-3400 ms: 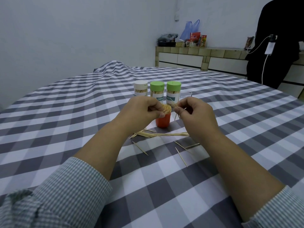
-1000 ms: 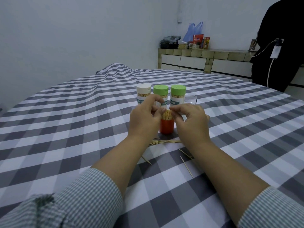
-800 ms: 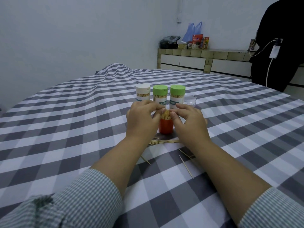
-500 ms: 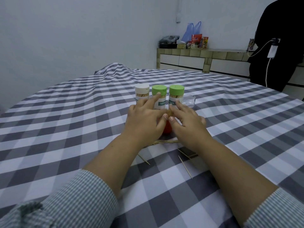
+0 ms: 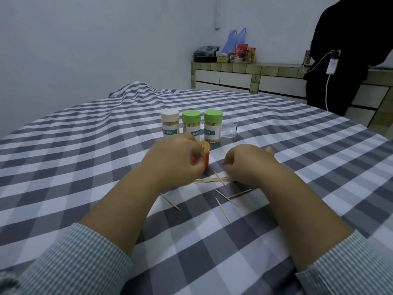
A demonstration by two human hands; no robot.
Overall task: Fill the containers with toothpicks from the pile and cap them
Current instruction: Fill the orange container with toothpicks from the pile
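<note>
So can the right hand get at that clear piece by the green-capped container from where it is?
Probably yes: the right hand sits just short of the clear piece, with only bare tablecloth between them.

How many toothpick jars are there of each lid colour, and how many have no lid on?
White-lidded toothpick jars: 1
Green-lidded toothpick jars: 2
Orange toothpick jar with no lid on, held by the left hand: 1
Empty clear jar with no lid on: 1
Total: 5 jars
</note>
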